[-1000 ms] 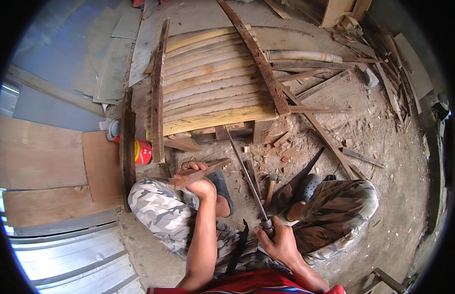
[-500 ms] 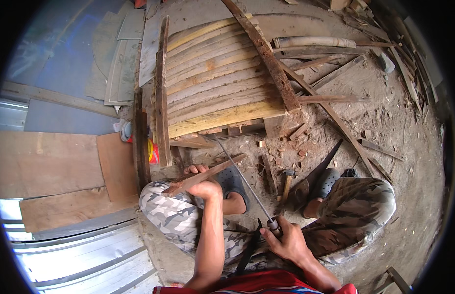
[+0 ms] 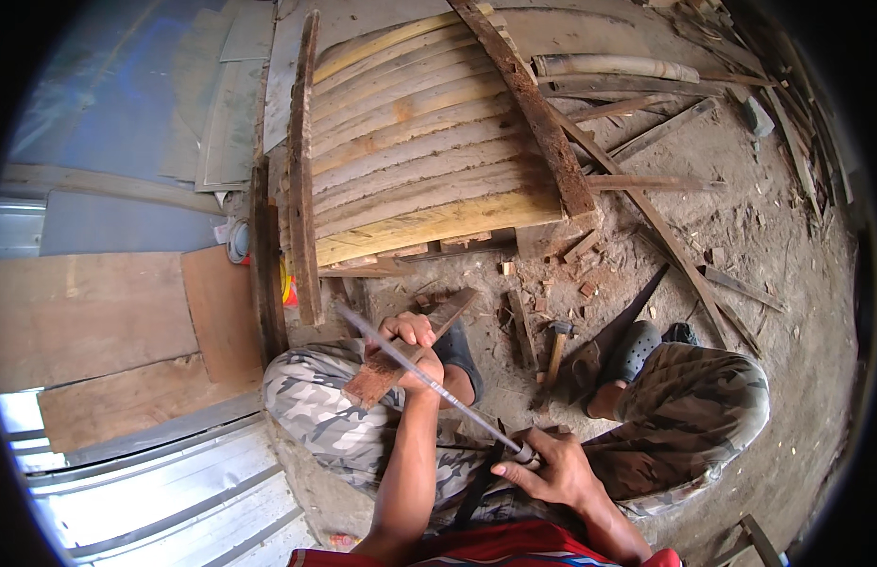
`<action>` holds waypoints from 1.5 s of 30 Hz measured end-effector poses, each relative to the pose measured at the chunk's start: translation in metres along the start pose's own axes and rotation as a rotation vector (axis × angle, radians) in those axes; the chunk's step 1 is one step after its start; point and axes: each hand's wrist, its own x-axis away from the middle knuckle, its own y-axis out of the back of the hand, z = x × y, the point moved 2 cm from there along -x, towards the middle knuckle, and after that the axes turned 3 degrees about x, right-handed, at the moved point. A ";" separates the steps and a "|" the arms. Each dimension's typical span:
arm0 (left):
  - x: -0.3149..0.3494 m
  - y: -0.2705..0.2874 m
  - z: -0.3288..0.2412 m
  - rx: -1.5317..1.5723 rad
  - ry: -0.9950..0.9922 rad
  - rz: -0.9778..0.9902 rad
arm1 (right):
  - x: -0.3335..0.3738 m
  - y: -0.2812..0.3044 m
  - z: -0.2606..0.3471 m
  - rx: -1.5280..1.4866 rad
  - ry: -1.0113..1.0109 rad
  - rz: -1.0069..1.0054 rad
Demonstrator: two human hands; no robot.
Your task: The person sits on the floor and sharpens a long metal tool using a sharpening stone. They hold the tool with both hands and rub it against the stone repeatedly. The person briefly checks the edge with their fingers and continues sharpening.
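My left hand (image 3: pixel 410 333) is closed around a short reddish-brown wooden slat (image 3: pixel 376 378), held slantwise above my left thigh. The fingers curl over its upper side. My right hand (image 3: pixel 559 469) grips the handle of a long, thin metal tool (image 3: pixel 457 403), seen nearly edge-on, so its exact kind is unclear. Its blurred shaft runs up to the left and passes in front of the slat and left hand in this view. Whether it touches the wood I cannot tell. Near my lap, a black strap-like piece (image 3: pixel 478 487) lies beside the right hand.
Ahead stands a row of wooden planks (image 3: pixel 410 142), with rough dark beams (image 3: pixel 307 170) along its sides. A hammer (image 3: pixel 555 350), a handsaw (image 3: pixel 616 331) and wood chips lie between my feet. More long timbers (image 3: pixel 660 227) cross the floor at right. Metal sheeting (image 3: pixel 174 501) lies at left.
The tool's far end has swung left across the slat. My left hand has turned the slat so a broader face shows, and its fingers have shifted right along it.
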 end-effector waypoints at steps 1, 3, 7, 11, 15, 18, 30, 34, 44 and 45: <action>0.000 -0.003 0.000 0.025 0.012 0.079 | 0.000 0.001 0.004 -0.032 0.011 0.019; 0.001 -0.007 0.001 0.076 0.036 0.236 | 0.000 0.001 0.014 -0.095 0.032 0.055; 0.001 -0.006 0.013 0.205 0.149 0.509 | 0.003 0.003 0.034 -0.092 0.062 0.024; 0.018 -0.019 0.014 0.024 0.223 0.401 | 0.002 0.009 0.057 -0.088 0.129 -0.117; 0.029 -0.001 0.027 0.133 0.216 0.385 | 0.007 0.005 0.072 -0.111 0.116 -0.202; 0.031 -0.019 0.019 0.158 0.273 0.517 | 0.011 -0.003 0.069 -0.095 -0.086 -0.130; 0.033 0.000 0.023 0.106 0.293 0.427 | 0.020 -0.012 0.072 -0.005 -0.200 -0.101; 0.026 0.014 0.028 0.313 0.397 0.476 | 0.024 -0.017 0.072 0.003 -0.180 -0.144; 0.028 0.015 0.030 0.219 0.317 0.349 | 0.024 -0.023 0.080 0.031 -0.131 -0.171; 0.029 0.022 0.035 0.146 0.318 0.275 | 0.025 -0.024 0.081 0.010 -0.112 -0.196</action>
